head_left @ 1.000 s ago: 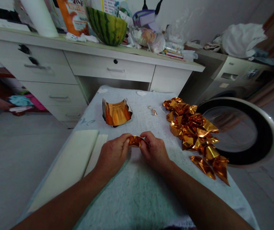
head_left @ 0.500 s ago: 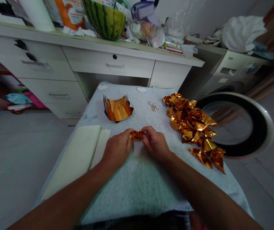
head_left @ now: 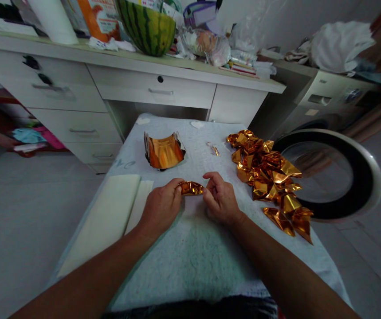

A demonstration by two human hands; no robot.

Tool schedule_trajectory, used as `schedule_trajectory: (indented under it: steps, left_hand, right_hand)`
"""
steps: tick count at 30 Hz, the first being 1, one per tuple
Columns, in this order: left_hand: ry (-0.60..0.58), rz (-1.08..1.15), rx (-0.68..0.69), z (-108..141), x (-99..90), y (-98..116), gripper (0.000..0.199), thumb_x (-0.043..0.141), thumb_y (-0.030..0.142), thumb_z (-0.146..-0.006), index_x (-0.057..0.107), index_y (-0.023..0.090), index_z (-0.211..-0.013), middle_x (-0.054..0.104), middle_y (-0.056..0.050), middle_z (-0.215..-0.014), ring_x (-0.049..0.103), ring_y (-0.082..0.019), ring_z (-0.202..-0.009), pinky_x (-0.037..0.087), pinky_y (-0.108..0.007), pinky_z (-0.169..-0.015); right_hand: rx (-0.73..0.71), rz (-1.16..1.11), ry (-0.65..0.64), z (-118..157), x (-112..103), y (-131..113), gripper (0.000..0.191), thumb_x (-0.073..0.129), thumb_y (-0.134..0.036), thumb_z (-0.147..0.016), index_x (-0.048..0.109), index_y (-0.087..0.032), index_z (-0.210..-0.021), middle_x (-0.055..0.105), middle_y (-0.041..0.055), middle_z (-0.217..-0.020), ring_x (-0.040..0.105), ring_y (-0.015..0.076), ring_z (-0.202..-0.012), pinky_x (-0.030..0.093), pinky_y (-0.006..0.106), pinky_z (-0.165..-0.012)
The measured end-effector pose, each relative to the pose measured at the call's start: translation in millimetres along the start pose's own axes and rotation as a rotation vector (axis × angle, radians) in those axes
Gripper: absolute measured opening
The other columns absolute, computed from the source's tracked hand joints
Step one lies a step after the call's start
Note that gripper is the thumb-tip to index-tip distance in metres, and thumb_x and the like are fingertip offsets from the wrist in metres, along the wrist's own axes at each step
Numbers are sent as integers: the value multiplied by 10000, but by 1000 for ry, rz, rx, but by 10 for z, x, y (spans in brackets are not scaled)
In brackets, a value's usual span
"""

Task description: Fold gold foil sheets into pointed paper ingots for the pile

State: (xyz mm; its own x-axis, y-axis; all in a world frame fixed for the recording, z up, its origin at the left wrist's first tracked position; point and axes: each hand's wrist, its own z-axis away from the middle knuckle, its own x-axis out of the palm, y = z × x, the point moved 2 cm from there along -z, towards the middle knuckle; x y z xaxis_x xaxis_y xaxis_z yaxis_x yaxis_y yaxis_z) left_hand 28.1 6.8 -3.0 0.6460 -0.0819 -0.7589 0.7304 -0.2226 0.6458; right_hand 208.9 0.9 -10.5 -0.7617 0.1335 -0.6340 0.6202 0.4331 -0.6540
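A small folded piece of shiny gold foil paper (head_left: 192,188) is pinched at its left end by my left hand (head_left: 164,201). My right hand (head_left: 221,199) is at the foil's right end, index finger lifted and thumb apart from it; the fingers are spread. Beyond my hands lies a curved stack of gold foil sheets (head_left: 165,151). To the right is a heap of folded gold foil pieces (head_left: 270,170), with two of them nearer me. A tiny gold scrap (head_left: 215,150) lies between stack and heap.
A pale folded sheet (head_left: 110,208) lies on the left of the cloth-covered table (head_left: 190,266). Behind stands a white drawer cabinet (head_left: 157,88) bearing a cut watermelon (head_left: 148,31) and bags. The open round door (head_left: 370,177) of a washing machine (head_left: 313,95) borders the right side.
My right hand has loosened and drawn slightly right, its index finger rising. More of the folded foil's right end shows. My left hand keeps its pinch.
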Motion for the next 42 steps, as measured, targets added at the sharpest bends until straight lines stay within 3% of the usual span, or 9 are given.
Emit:
schedule_trajectory:
  steps: [4,8,14,19,24,31,37,42]
  left_hand:
    - [6,107,-17,-29,-32,-27,325,383,254,-930,654,185,-1094,689,-12,-720,654,-203,-732,425,-300,-687]
    - [-1,183,-21,-46,-56,-35,333,378,232,-909,674,191,-1056,656,3,-682,622,-189,-689,405,-294,-663]
    - [-27,174,-22,-47,-59,-33,318,379,227,-890,682,188,-978,634,3,-646,598,-188,-659,392,-295,-636]
    - [15,271,-63,-34,-47,-47,404,352,376,-962,597,180,-1215,646,0,-687,618,-192,-678,421,-296,-628]
    - [61,324,-68,-22,-44,-60,500,324,504,-986,428,206,-1373,655,8,-735,621,-182,-664,446,-300,-631]
    - [21,282,-63,-2,-35,-83,483,342,493,-982,434,208,-1362,657,-1,-760,650,-192,-727,467,-306,-653]
    - [-1,269,-66,-7,-35,-98,479,351,491,-974,466,202,-1338,654,-4,-760,653,-203,-741,475,-321,-657]
    - [-5,263,-59,-7,-33,-105,452,358,484,-974,491,209,-1308,653,2,-748,649,-197,-722,467,-311,-650]
  right_hand:
    - [-43,-16,12,-10,-32,-3,325,515,-203,-771,481,-193,-1095,566,23,-878,524,151,-689,407,261,-596]
    - [-169,-18,-66,-28,-7,-32,387,497,-92,-739,511,-196,-1112,543,90,-1097,542,197,-924,471,295,-714]
    - [-209,-8,-90,-38,39,1,249,458,-60,-836,561,-212,-1005,567,70,-1044,542,189,-975,469,315,-838]
    - [-198,2,-62,-59,1,34,187,465,-71,-860,570,-205,-938,586,57,-992,553,176,-940,461,296,-824]
    - [-138,40,66,-105,-91,77,119,489,-119,-889,574,-200,-909,594,53,-927,555,163,-828,464,279,-736]
    - [-81,147,379,-195,-421,129,118,492,-123,-877,571,-210,-877,578,40,-860,552,166,-776,463,286,-686]
    - [35,484,658,-230,-869,333,87,538,-180,-833,620,-208,-841,520,56,-876,531,216,-852,463,376,-780]
    - [135,716,704,-214,-1045,491,76,574,-175,-769,647,-193,-781,501,82,-884,496,263,-885,417,448,-802]
